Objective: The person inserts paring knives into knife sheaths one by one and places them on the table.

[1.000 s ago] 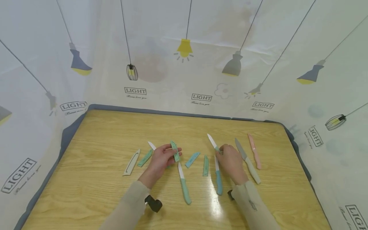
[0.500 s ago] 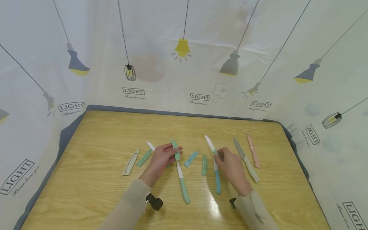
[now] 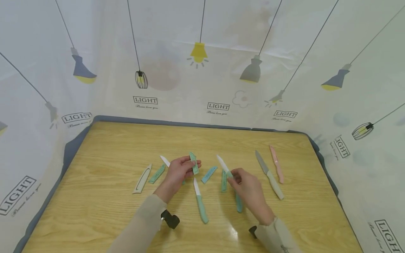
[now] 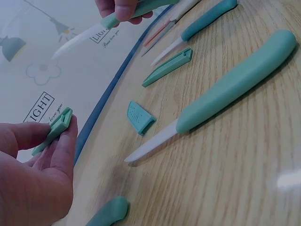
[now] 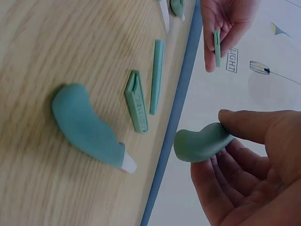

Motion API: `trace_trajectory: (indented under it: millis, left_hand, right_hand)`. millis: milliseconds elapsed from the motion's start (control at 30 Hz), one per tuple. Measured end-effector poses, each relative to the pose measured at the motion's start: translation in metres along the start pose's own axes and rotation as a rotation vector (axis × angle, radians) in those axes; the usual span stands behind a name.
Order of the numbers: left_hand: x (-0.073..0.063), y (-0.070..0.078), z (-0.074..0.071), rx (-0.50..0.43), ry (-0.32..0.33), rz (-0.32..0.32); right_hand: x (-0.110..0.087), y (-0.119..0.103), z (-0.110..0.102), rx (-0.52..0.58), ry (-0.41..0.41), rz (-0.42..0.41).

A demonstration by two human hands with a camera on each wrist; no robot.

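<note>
At one wooden table [image 3: 120, 144], two hands [image 3: 178, 171], six knives [image 3: 200, 207], five loose sheaths [image 3: 194, 163]

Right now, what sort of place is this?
Likely a staged tabletop booth: a wood-grain table, lamp-printed sheeting around its back and sides, several knives lying on it.

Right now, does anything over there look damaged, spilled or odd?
I see no damage or spill. Slightly odd: the cream-handled knife lies bare-bladed toward the right, while the cream sheath lies far off to the left, so they look separated.
</note>
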State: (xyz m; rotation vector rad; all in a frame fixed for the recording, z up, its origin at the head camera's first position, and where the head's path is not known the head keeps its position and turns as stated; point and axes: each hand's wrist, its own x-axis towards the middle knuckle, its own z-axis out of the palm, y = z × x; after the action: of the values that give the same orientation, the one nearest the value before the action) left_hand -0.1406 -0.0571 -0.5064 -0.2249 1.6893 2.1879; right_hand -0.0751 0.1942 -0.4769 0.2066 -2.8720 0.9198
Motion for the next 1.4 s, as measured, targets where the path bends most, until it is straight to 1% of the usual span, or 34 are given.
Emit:
trace_trajectory:
  millis: [67, 167, 333, 467, 600, 867, 1033, 1233, 1400]
  left_hand:
    - [0.001, -0.001, -0.001, 0.008, -0.002, 0.004]
    - [0.001, -0.001, 0.000, 0.009, -0.006, 0.000]
    - [0.000, 0.001, 0.001, 0.012, -0.014, 0.000]
    - [0.001, 0.001, 0.002, 0.011, -0.012, -0.004]
    - [0.002, 0.002, 0.003, 0.014, -0.017, 0.000]
    - [0.004, 0.003, 0.004, 0.029, -0.028, -0.005]
    - [0.005, 0.003, 0.006, 0.028, -0.022, -0.004]
    - [0.006, 0.004, 0.007, -0.007, -0.021, -0.015]
    - [0.005, 0.004, 0.009, -0.008, -0.021, -0.006]
  right_hand:
    - [-0.002, -0.001, 0.002, 0.024, -0.004, -0.008]
    - [-0.004, -0.004, 0.005, 0.082, -0.027, 0.008]
    - [-0.008, -0.008, 0.010, 0.197, -0.082, 0.043]
    - [-0.010, -0.012, 0.014, 0.251, -0.130, 0.073]
    - [-0.009, -0.016, 0.016, 0.283, -0.170, 0.100]
    - [-0.008, -0.023, 0.019, 0.373, -0.258, 0.083]
    - [-0.008, -0.025, 0.022, 0.410, -0.278, 0.069]
    - [-0.008, -0.026, 0.028, 0.457, -0.326, 0.094]
    - [-0.009, -0.024, 0.031, 0.464, -0.352, 0.083]
